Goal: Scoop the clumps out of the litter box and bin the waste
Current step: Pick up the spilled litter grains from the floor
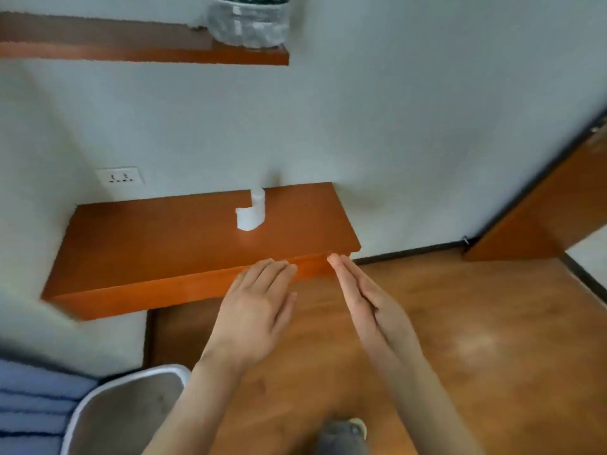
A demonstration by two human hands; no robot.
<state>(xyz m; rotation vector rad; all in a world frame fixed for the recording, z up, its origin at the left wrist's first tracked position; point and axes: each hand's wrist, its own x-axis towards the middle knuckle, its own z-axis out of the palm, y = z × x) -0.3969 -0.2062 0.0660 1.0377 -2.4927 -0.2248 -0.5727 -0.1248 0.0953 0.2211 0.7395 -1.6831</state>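
Bedding [33,405] in blue stripes is seen at the far lower left, well to the left of both sets of fingers. Just beside it, below and left of the left hand's fingers, a pale grey container with a rounded white rim [108,385] is seen; whether it is the litter box or a bin cannot be told, and no clumps or scoop can be made out in it. Above it, a low orange-brown tabletop [157,251] is fixed to the white wall, with a wall socket [120,178] seen beyond its far left edge. A higher shelf [131,47] of the same wood is mounted up the wall, and a clear plastic bottle [249,21] is stood on its right end. A small white object [251,213] is set on the tabletop, beyond the fingertips of the left hand.

The left hand [254,320] is held palm down, its fingers [276,270] straight and together over the tabletop's front edge, with nothing held. The right hand [368,310] is turned edge-on, its fingers [341,270] straight, close together and empty, their tips near the tabletop's right front corner. The two hands are kept apart. To the right of the fingers, wooden floor [476,339] is spread out, and a brown door [542,218] is seen at the far right.
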